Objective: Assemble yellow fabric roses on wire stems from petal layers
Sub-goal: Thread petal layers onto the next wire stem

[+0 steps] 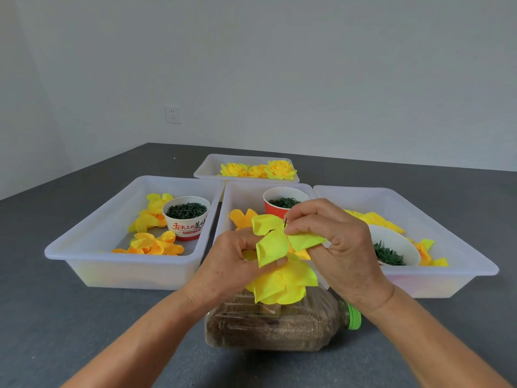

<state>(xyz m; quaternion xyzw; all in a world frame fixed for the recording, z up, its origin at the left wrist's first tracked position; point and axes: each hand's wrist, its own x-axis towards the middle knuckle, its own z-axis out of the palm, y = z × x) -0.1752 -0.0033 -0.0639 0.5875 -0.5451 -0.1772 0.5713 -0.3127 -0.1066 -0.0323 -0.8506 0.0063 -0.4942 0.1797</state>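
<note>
Yellow petal layer [272, 245] creased, folded, wire stem [285, 222] poking through; left hand [232, 264], right hand [333, 236] grip pinching it.

I had both bare forearms reaching in from the lower corners, the hands meeting at centre. My left hand [232, 261] sat palm-inward with its fingers curled, thumb pressed across what it gripped. My right hand [333, 245] was arched higher, wrist bent, thumb and forefinger pinched tight together, the other fingers loosely curled below.
</note>
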